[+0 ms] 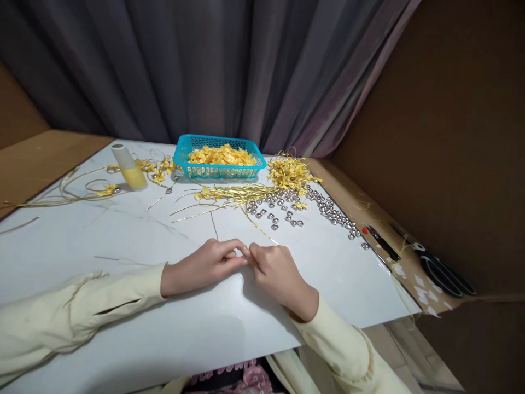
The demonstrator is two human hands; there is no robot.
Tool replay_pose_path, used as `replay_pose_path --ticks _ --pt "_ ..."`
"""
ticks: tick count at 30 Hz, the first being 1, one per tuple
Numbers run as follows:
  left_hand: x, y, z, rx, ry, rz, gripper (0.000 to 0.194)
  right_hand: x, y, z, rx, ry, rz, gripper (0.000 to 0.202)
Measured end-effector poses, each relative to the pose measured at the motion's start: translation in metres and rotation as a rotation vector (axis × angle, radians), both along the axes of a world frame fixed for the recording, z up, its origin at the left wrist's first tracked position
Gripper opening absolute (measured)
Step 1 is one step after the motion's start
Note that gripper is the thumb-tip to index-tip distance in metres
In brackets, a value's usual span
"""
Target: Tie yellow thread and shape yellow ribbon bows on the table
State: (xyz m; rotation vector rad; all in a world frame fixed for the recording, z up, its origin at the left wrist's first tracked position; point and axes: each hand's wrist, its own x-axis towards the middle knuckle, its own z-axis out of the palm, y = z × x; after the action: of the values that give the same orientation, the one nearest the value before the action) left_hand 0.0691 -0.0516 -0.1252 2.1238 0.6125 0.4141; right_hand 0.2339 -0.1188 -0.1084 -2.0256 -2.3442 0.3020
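Observation:
My left hand (211, 265) and my right hand (276, 268) meet above the white tabletop (172, 328), fingertips touching. Both are closed in a pinch. A thin gold cord (261, 231) runs up to the back of my right hand, and a darker thin strand (214, 225) sticks out above my left hand. What lies between the fingertips is mostly hidden, though it seems to be cord. Beyond my hands is a bundle of gold cords (241, 193) with yellow ribbon flowers (289, 171) at its right end. Silver beads (328, 210) are scattered beside it.
A blue plastic basket (221, 174) holds yellow ribbon pieces (223, 156). Left of it stand a bottle with yellow contents (130, 168) and loose flowered cords (159, 168). Near the right edge lie a black-handled knife (383, 242) and scissors (443, 273). A dark curtain (197, 71) hangs behind.

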Motion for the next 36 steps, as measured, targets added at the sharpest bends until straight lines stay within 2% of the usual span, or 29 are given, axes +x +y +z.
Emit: replay_pose_path --ticks 6,10,13,16,22,29,36 --pt "0.001 -0.001 0.002 -0.094 -0.012 0.04 0.024 0.006 0.0 0.001 -0.005 0.135 0.058 0.016" --pt "0.004 0.001 0.005 -0.294 -0.051 0.103 0.027 0.015 0.002 0.006 0.02 0.504 0.01 0.032" --pt "0.004 0.002 0.006 -0.462 -0.089 0.123 0.03 0.021 0.002 0.011 -0.016 0.74 0.05 0.022" --pt "0.003 0.002 0.007 -0.536 -0.126 0.102 0.029 0.023 0.001 0.011 -0.118 0.855 0.07 0.015" --pt "0.002 -0.001 0.008 -0.506 -0.081 0.098 0.031 0.023 0.001 0.003 -0.106 0.852 -0.065 0.014" --pt "0.003 0.001 0.005 -0.468 -0.084 0.135 0.031 0.021 0.001 0.004 0.038 0.786 -0.055 0.016" --pt "0.002 0.0 0.004 -0.194 -0.081 0.161 0.03 0.025 0.002 0.005 0.064 0.774 -0.095 0.015"
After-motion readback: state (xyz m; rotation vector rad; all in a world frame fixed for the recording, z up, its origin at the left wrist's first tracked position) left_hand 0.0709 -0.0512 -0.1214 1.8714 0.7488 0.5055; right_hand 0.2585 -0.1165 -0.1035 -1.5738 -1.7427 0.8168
